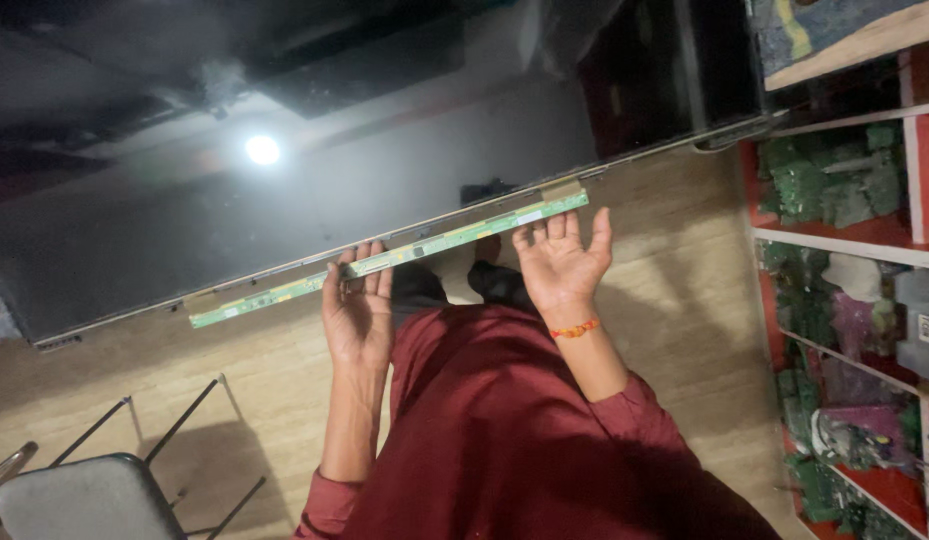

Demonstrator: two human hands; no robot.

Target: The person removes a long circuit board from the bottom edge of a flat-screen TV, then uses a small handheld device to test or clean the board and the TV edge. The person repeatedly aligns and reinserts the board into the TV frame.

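Note:
A large black flat display panel fills the upper view, held over a wooden floor. A long thin green circuit board strip runs along its near edge. My left hand is palm up under that edge, its fingers curled over the green strip and its thumb beside it. My right hand, with an orange thread band on the wrist, is palm up with fingers spread just below the strip's right end. Whether the fingertips touch the edge is unclear. My maroon shirt fills the lower middle.
Red shelves stacked with green circuit boards line the right side. A grey-seated chair with black metal legs stands at the lower left. The wooden floor shows between me and the shelves. A lamp is mirrored in the panel.

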